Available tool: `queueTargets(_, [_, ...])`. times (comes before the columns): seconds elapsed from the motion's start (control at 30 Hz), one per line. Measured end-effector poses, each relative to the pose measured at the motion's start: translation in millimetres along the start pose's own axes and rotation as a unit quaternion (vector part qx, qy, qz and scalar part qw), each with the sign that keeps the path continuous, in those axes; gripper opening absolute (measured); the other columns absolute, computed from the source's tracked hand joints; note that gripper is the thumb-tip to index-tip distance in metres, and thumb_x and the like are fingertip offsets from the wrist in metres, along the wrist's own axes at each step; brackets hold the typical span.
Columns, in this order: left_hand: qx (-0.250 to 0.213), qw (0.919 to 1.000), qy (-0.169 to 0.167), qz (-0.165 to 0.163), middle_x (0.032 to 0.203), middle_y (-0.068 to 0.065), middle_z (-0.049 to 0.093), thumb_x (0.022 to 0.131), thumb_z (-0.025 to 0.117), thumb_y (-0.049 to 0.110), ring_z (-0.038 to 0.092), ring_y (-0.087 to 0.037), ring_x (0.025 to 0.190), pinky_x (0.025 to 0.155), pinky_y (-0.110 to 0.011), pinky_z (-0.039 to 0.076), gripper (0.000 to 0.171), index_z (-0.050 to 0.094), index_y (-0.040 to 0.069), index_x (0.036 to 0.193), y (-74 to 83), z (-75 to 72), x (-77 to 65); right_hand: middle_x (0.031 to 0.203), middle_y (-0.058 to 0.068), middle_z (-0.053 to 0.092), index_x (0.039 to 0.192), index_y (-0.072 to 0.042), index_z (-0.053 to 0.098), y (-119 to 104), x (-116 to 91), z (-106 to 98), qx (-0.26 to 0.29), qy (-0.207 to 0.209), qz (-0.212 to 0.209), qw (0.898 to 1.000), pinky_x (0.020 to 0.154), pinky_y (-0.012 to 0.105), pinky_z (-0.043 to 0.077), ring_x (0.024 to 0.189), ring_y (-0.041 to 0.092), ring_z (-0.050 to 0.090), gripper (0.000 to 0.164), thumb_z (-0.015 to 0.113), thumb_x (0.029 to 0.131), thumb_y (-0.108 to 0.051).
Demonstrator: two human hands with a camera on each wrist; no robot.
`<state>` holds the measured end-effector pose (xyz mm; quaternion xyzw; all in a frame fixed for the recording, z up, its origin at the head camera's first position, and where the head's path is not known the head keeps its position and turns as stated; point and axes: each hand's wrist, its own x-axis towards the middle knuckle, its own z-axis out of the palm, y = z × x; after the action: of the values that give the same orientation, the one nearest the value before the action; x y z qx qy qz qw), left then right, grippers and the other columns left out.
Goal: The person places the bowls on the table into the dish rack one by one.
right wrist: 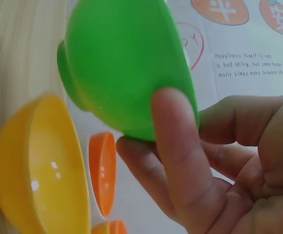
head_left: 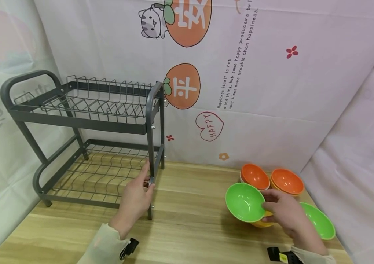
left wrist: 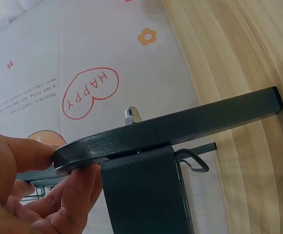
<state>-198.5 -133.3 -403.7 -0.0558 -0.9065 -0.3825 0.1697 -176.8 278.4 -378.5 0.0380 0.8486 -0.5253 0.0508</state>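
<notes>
A green bowl (head_left: 245, 202) hangs above the table, its rim pinched by my right hand (head_left: 286, 212) between thumb and fingers. In the right wrist view, the green bowl (right wrist: 122, 63) is seen from its side and foot, and a yellow bowl (right wrist: 44, 170) stands below it. On the left, my left hand (head_left: 134, 200) grips the front right upright of a dark two-tier dish rack (head_left: 114, 126). The left wrist view has the thumb and fingers (left wrist: 78, 195) around the curved bar of the rack frame (left wrist: 180, 124).
Behind the held bowl sit orange bowls, one stack at the left (head_left: 255, 176) and one at the right (head_left: 287, 181). Another green bowl (head_left: 319, 221) lies near the right table edge. A printed white cloth (head_left: 256, 135) hangs behind the wooden table (head_left: 187, 227).
</notes>
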Motion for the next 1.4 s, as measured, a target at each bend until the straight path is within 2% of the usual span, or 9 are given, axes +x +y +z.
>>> queueTargets(0.27, [-0.002, 1.0, -0.004, -0.004, 0.112, -0.014, 0.07, 0.094, 0.069, 0.008, 0.065, -0.018, 0.076, 0.054, -0.027, 0.05, 0.082, 0.022, 0.019, 0.16, 0.6, 0.2, -0.1, 0.123, 0.024, 0.055, 0.139, 0.009, 0.048, -1.7, -0.6, 16.7, 0.065, -0.037, 0.001, 0.997, 0.068, 0.046, 0.06, 0.091, 0.03, 0.063, 0.045, 0.055, 0.094, 0.005])
queueTargets(0.73, [0.01, 0.9999, -0.002, -0.002, 0.11, -0.013, 0.069, 0.095, 0.068, 0.009, 0.064, -0.019, 0.08, 0.058, -0.029, 0.052, 0.082, 0.021, 0.019, 0.161, -0.1, 1.7, -0.2, 0.119, 0.022, 0.057, 0.135, 0.009, 0.053, -17.9, -3.7, 51.3, 0.091, -0.063, -0.017, 0.994, 0.066, 0.047, 0.06, 0.089, 0.03, 0.062, 0.043, 0.057, 0.092, 0.006])
queueTargets(0.8, [0.012, 0.9999, -0.007, -0.006, 0.113, -0.016, 0.068, 0.095, 0.067, 0.009, 0.063, -0.02, 0.074, 0.055, -0.03, 0.051, 0.082, 0.02, 0.019, 0.161, 1.8, 0.3, -1.0, 0.118, 0.022, 0.057, 0.135, 0.008, 0.054, -19.4, -3.9, 53.3, 0.086, -0.067, -0.021, 0.994, 0.065, 0.046, 0.06, 0.088, 0.03, 0.062, 0.043, 0.057, 0.092, 0.005])
queueTargets(1.03, [0.048, 0.9985, 0.019, -0.017, 0.136, -0.021, 0.049, 0.096, 0.064, 0.024, 0.059, -0.035, 0.098, 0.077, -0.048, 0.055, 0.072, 0.029, 0.016, 0.158, 31.0, -9.5, -17.8, 0.116, 0.02, 0.057, 0.132, 0.005, 0.057, -24.4, -5.0, 57.5, 0.074, -0.062, -0.017, 0.995, 0.063, 0.044, 0.06, 0.087, 0.029, 0.062, 0.04, 0.058, 0.092, 0.005])
queueTargets(1.1, [0.024, 0.9996, 0.006, -0.015, 0.135, -0.016, 0.048, 0.096, 0.064, 0.03, 0.058, -0.033, 0.101, 0.078, -0.047, 0.055, 0.071, 0.032, 0.019, 0.158, 44.3, -12.2, -23.9, 0.116, 0.02, 0.058, 0.132, 0.005, 0.057, -25.0, -4.8, 58.0, 0.071, -0.062, -0.019, 0.995, 0.062, 0.044, 0.06, 0.086, 0.029, 0.062, 0.04, 0.058, 0.092, 0.005])
queueTargets(1.17, [-0.035, 0.9986, -0.038, -0.01, 0.138, -0.011, 0.048, 0.094, 0.067, 0.035, 0.059, -0.031, 0.104, 0.078, -0.046, 0.056, 0.071, 0.034, 0.024, 0.157, 54.5, -12.0, -27.7, 0.116, 0.019, 0.059, 0.131, 0.004, 0.058, -25.2, -4.8, 58.8, 0.069, -0.057, -0.02, 0.996, 0.062, 0.044, 0.06, 0.086, 0.029, 0.063, 0.04, 0.058, 0.092, 0.005])
queueTargets(1.23, [-0.116, 0.9868, -0.112, -0.013, 0.144, -0.007, 0.047, 0.091, 0.071, 0.039, 0.058, -0.032, 0.112, 0.082, -0.047, 0.056, 0.076, 0.033, 0.03, 0.156, 60.7, -9.1, -29.3, 0.115, 0.018, 0.06, 0.131, 0.004, 0.059, -25.0, -5.0, 59.8, 0.069, -0.055, -0.022, 0.996, 0.061, 0.045, 0.06, 0.085, 0.029, 0.063, 0.04, 0.059, 0.091, 0.005])
queueTargets(1.27, [-0.167, 0.9739, -0.152, -0.017, 0.147, -0.007, 0.045, 0.089, 0.073, 0.038, 0.056, -0.033, 0.117, 0.084, -0.047, 0.056, 0.079, 0.033, 0.032, 0.156, 62.2, -6.5, -29.4, 0.115, 0.018, 0.06, 0.131, 0.004, 0.06, -24.9, -5.3, 60.4, 0.069, -0.053, -0.021, 0.996, 0.061, 0.045, 0.06, 0.085, 0.029, 0.063, 0.04, 0.059, 0.09, 0.004])
queueTargets(1.4, [-0.368, 0.8836, -0.283, -0.062, 0.157, -0.014, 0.03, 0.086, 0.079, 0.019, 0.042, -0.045, 0.132, 0.09, -0.051, 0.053, 0.088, 0.03, 0.028, 0.158, 62.1, 9.5, -27.9, 0.114, 0.017, 0.062, 0.129, 0.004, 0.061, -25.3, -6.2, 63.0, 0.071, -0.054, -0.024, 0.996, 0.06, 0.045, 0.06, 0.081, 0.029, 0.065, 0.039, 0.06, 0.09, 0.004])
